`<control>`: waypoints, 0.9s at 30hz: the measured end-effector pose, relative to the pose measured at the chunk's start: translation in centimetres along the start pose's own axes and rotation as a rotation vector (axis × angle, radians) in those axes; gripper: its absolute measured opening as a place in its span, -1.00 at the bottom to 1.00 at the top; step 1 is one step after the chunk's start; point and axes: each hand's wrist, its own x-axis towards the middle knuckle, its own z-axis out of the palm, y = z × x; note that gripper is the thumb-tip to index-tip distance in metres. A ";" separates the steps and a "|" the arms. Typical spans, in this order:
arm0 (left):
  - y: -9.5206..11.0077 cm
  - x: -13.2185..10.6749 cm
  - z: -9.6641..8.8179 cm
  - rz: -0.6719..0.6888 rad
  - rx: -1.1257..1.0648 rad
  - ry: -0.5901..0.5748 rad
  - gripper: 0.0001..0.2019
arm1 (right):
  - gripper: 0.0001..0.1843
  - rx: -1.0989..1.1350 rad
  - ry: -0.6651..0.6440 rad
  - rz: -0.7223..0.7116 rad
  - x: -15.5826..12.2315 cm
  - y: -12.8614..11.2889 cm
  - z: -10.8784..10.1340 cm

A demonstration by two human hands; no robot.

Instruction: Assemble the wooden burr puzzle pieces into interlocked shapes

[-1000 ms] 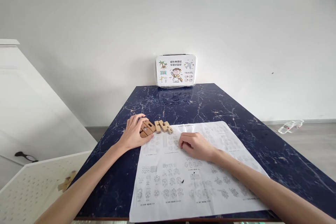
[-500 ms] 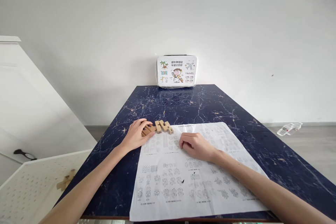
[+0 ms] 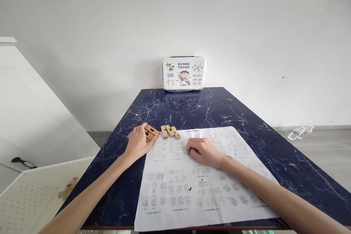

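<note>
My left hand is closed around several darker brown notched wooden puzzle pieces, its thumb along their near side and its fingers at the far left. They lie by the top left corner of a printed instruction sheet. Just to their right, several paler notched wooden puzzle pieces stand in a small group at the sheet's upper edge, one bearing a mark on its end. My right hand rests on the upper middle of the sheet in a loose fist, and nothing shows in it.
Dark blue marbled table under the sheet. A white case with cartoon prints stands at its far edge against the wall. At lower left is a white perforated surface with wooden pieces on it. Clear plastic lies right.
My left hand has shifted slightly left with the brown pieces, which now show more and sit farther from the pale ones. My right hand keeps its fist in place.
</note>
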 end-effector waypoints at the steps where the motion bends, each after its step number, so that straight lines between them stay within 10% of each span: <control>1: 0.1 0.0 0.0 0.003 0.003 0.000 -0.21 | -0.70 0.000 0.001 0.001 0.0 0.0 0.0; 14: 0.6 -1.7 -1.1 0.012 0.016 -0.014 -0.22 | -0.70 -0.001 -0.010 0.020 0.2 -0.2 0.0; 27: 8.4 -7.0 -2.9 0.222 -0.178 -0.133 -0.26 | -0.71 -0.016 -0.002 0.012 0.2 -0.1 0.0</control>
